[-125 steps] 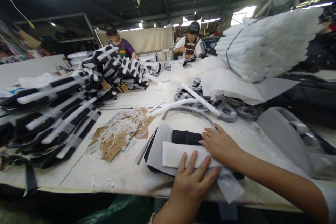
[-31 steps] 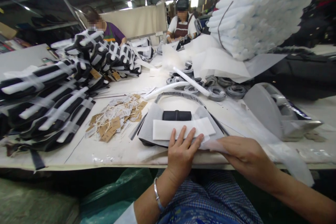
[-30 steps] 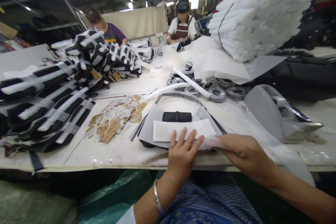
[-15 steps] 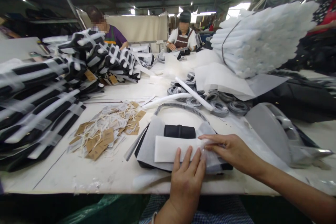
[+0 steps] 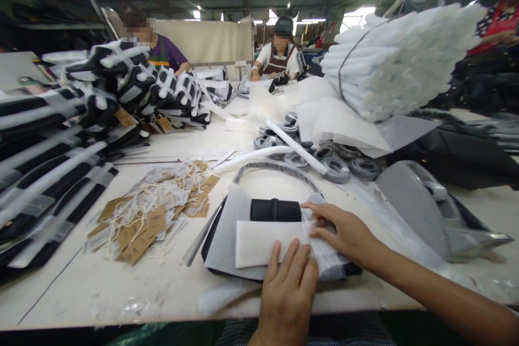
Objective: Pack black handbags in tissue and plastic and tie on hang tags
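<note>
A black bag (image 5: 275, 210) lies flat at the near edge of the table, covered by grey wrapping paper (image 5: 227, 238) and a white foam strip (image 5: 263, 242). My left hand (image 5: 288, 292) rests flat, fingers stretched out, on the near edge of the strip. My right hand (image 5: 343, 231) lies on the clear plastic wrap (image 5: 328, 259) at the strip's right end, fingers extended and pressing it down. A grey strap (image 5: 278, 168) arches behind the bag.
A pile of brown paper tags with strings (image 5: 150, 211) lies left of the bag. Stacked wrapped black bags (image 5: 52, 140) fill the left side. A grey tape dispenser (image 5: 430, 205) stands right. White foam rolls (image 5: 405, 59), grey strap coils (image 5: 336, 165); two people work at the far end.
My right hand came up from the table's near edge, drawing the plastic wrap over the strip's right end. My left hand stayed flat on the strip. The camera moved closer.
</note>
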Demonstrator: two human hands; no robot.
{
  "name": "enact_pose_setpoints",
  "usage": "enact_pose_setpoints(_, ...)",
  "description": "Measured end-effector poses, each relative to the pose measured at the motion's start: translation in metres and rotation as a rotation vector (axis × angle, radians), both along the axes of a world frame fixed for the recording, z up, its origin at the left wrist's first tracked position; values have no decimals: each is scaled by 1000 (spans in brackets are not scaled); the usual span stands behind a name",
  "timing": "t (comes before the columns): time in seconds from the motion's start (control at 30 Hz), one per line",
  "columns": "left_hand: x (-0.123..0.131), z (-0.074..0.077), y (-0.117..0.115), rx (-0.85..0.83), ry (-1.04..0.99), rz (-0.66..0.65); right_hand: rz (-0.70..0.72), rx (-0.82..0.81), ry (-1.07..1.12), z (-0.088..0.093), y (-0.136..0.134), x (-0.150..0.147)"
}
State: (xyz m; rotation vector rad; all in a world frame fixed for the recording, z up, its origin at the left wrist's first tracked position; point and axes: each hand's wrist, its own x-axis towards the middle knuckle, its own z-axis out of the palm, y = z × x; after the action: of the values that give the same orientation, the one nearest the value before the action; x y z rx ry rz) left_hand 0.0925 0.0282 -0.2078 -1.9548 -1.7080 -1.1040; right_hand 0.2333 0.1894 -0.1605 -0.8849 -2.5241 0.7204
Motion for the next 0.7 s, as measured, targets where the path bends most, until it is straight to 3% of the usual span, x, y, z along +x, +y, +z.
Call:
enact_pose_setpoints(0.2,-3,1,-2,-23,-1,-22,-14,-167,-61,6,7,-8)
enact_pose_setpoints(0.4,-7,2,-4,-69,135,-85,-38,-131,-48,4,5,-7)
enact_pose_setpoints(0.6,-1,5,-5,-141,200,-28,-65,43,59,-4,8,-15)
enact_pose_setpoints(0.7,3,6,-4,-130,193,-8,-67,76,96,2,4,-9)
